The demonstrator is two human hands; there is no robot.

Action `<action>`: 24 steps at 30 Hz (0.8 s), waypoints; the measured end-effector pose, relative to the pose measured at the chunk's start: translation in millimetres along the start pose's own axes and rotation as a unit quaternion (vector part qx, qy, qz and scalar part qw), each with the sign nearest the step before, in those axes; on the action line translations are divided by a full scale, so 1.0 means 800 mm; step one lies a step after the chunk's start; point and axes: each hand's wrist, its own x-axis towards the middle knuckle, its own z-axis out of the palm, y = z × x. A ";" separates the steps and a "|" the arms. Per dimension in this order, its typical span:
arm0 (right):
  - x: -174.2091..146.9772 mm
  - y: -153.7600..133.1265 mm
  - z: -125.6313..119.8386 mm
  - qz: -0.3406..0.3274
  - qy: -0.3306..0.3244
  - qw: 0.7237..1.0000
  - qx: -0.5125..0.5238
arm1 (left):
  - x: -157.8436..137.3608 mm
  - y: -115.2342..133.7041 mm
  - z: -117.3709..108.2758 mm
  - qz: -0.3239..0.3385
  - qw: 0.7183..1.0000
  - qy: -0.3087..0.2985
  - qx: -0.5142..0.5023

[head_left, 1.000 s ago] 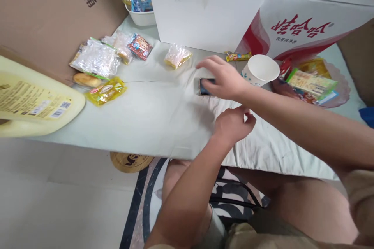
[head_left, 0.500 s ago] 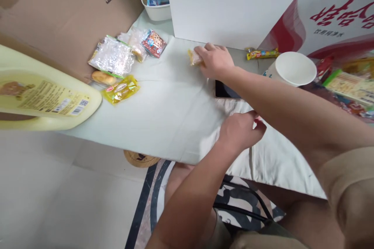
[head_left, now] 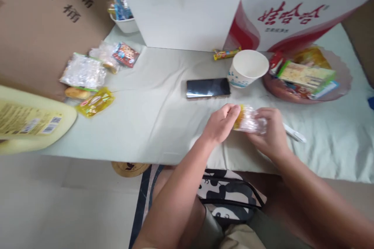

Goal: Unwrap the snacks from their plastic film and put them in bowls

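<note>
A clear, shiny snack packet with a yellow end [head_left: 248, 120] is held up between my two hands near the front of the cloth-covered table. My left hand [head_left: 222, 122] pinches its yellow end, thumb on top. Fingers of my right hand [head_left: 270, 128] are closed on the clear end; what is inside the wrapper is blurred. Just behind the hands lie a dark phone [head_left: 208, 88] and a white paper cup [head_left: 248, 68] with blue print. A white pen-like stick [head_left: 295, 132] lies beside my right hand.
On the right stands a pinkish bowl [head_left: 340, 81] of packaged snacks. A yellow-wrapped stick [head_left: 226, 53] lies by the white box [head_left: 187, 15]. Several snack packets [head_left: 84, 71] and a pale yellow jug [head_left: 35, 120] are on the left. A white tub [head_left: 128, 26] of packets stands behind.
My right hand has drawn the packet from near the white box back toward me. My left hand has come to its other end. The view has swung right, showing the phone and the bowl.
</note>
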 end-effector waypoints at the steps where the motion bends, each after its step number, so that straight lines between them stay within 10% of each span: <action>1: -0.001 -0.003 0.003 -0.009 -0.013 1.000 0.001 | 0.002 0.000 0.004 0.003 0.999 -0.031 -0.036; 7: 0.008 0.006 -0.014 0.003 -0.086 0.996 0.021 | 0.020 -0.011 0.010 -0.008 0.992 -0.025 -0.124; 15: -0.004 0.081 -0.067 0.197 -0.129 0.952 -0.197 | 0.033 -0.020 -0.013 0.041 0.972 0.120 -0.197; 19: -0.011 0.086 -0.070 0.192 -0.206 0.934 -0.220 | 0.035 -0.028 -0.017 0.076 0.972 0.164 -0.151; 24: -0.003 0.067 -0.061 0.186 -0.143 0.965 -0.115 | 0.032 -0.039 -0.011 0.111 0.980 0.161 -0.030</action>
